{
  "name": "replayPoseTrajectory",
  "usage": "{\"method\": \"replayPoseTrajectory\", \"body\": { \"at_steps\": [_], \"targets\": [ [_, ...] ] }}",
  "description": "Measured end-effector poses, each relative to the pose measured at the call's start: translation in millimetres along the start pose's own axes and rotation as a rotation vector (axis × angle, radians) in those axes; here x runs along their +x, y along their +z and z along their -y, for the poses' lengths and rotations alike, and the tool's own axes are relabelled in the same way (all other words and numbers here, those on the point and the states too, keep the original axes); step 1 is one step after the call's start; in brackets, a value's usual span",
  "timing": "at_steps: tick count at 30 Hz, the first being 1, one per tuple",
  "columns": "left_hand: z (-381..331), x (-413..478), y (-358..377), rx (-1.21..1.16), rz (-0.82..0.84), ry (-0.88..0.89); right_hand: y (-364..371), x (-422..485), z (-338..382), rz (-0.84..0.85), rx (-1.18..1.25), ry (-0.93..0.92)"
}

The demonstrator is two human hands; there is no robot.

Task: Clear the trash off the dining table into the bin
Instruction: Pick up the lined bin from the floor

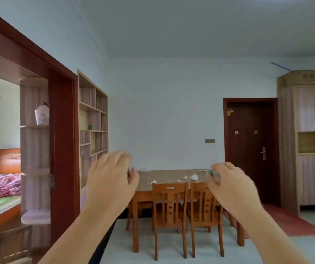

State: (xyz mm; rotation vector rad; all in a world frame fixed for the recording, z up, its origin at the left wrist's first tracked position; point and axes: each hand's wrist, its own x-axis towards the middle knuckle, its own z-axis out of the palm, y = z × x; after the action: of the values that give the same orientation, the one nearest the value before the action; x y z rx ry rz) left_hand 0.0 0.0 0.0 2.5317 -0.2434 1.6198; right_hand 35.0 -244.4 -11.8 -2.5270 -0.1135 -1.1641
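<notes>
Both hands, left hand (111, 180) and right hand (232, 185), are hovering spread and empty in the near air; crumpled tissues (193, 176) are lying scattered on the far wooden counter (164, 177); two chairs (170, 206) are standing tucked against its near edge; a dark door (250, 149) is standing shut at far right.

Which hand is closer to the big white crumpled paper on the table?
Right, as seen here. The right hand appears just right of the crumpled paper; the left hand appears farther off, past the table's left end. Both are raised, touching nothing.

Soft daylight, perhaps slight motion blur
</notes>
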Motion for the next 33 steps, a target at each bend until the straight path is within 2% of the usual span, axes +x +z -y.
{"method": "replayPoseTrajectory", "body": {
  "at_steps": [4, 16, 23, 29, 33],
  "targets": [
    [-10, 9, 31, 0.002, 0.143, -0.035, 25, 13, 22, 0.135, -0.076, -0.065],
    [-36, -13, 77, -0.049, 0.167, -0.035, 58, -2, -29, 0.175, -0.061, -0.057],
    [-51, -44, 112, -0.063, 0.223, -0.109, 88, -17, -63, 0.223, -0.054, -0.107],
    [-34, -71, 146, -0.083, 0.314, -0.164, 132, -24, -69, 0.29, -0.023, -0.112],
    [-2, -91, 182, -0.076, 0.311, -0.183, 181, -29, -65, 0.36, -0.037, -0.115]
  ]
}}
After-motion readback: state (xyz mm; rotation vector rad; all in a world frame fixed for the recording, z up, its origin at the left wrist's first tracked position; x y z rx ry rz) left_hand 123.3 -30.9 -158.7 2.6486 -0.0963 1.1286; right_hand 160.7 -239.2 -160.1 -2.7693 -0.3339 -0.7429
